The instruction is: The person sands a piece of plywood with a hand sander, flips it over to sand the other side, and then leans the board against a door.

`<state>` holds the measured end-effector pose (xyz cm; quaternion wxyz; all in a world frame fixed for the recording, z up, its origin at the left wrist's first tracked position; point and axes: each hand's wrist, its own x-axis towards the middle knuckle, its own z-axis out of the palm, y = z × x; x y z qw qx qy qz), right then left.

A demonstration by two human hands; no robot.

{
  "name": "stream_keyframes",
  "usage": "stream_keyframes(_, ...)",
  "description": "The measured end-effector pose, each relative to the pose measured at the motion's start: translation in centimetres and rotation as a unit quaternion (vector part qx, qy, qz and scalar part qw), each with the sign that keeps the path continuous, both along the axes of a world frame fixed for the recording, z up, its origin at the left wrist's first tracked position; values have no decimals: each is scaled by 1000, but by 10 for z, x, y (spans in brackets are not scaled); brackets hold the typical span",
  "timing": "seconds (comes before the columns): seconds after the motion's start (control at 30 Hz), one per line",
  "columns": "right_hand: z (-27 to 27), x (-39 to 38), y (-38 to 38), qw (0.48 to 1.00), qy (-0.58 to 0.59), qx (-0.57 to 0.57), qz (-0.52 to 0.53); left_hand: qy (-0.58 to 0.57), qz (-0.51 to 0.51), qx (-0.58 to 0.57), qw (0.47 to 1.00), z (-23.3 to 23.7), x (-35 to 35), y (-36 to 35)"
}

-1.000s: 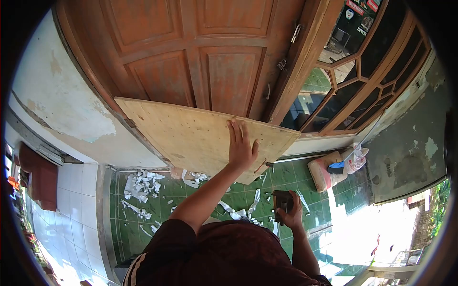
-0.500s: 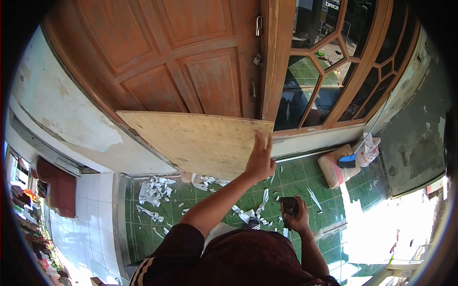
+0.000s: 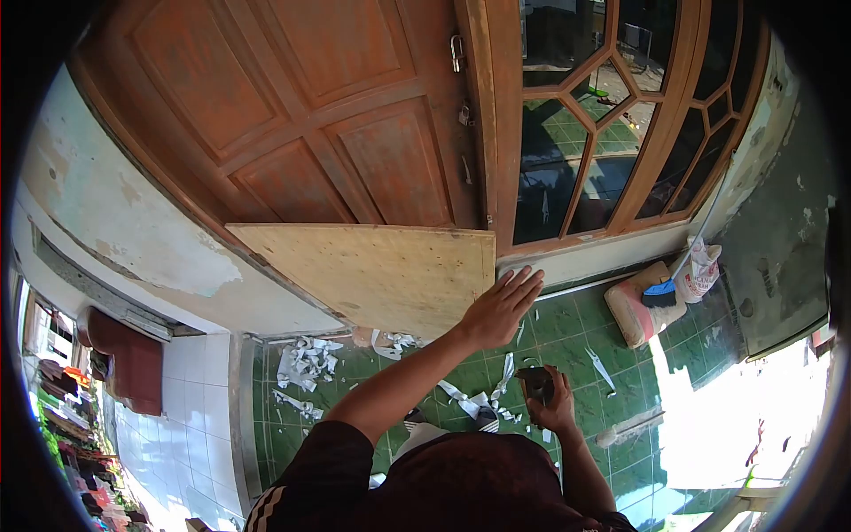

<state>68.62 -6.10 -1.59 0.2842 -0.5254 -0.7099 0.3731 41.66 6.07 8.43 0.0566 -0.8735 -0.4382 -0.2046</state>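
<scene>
A pale plywood board [image 3: 381,270] leans against the lower part of the brown wooden door [image 3: 355,115]. My left hand [image 3: 502,309] is open at the board's right edge, its palm turned down and its fingers stretched toward the wall below the window. Lower and to the right, my right hand [image 3: 555,410] is wrapped around a dark, block-shaped hand tool [image 3: 536,384], held at waist height over the green tiled floor [image 3: 576,328]. My fingers and palm cover part of that tool, and its exact kind does not show.
White curled strips and scraps [image 3: 306,362] litter the tiles near the board and my feet. A filled sack [image 3: 643,306], a blue broom [image 3: 660,291] and a white bag [image 3: 698,273] stand by the right wall. The window [image 3: 589,160] adjoins the door, with a reddish-brown armchair [image 3: 124,359] at left.
My left hand has moved from the board's upper right corner down and right, past its edge. My right hand keeps the dark tool, now tilted slightly differently. The view has shifted a little.
</scene>
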Motion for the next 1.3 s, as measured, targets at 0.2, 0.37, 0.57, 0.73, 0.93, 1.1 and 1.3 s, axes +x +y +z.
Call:
stream_keyframes(0.2,5,2,-4,1000,-3,-2,-7,-85,50,-94,991,3,21,-16)
stream_keyframes(0.37,7,13,-6,1000,2,-1,-10,-145,-76,-64,984,33,15,-22)
stream_keyframes(0.57,0,21,-12,997,57,-12,-44,-76,230,35,970,70,-59,17)
stream_keyframes(0.73,8,14,-3,990,134,-35,-28,-96,191,15,977,64,-58,-22)
stream_keyframes(0.93,55,-18,24,892,424,-156,13,-151,186,-3,971,62,-54,-97)
stream_keyframes(1.1,107,-71,61,774,579,-241,83,-247,170,-61,952,80,-60,-153)
stream_keyframes(1.3,174,-150,88,779,538,-269,179,-343,215,-122,906,97,-52,-202)
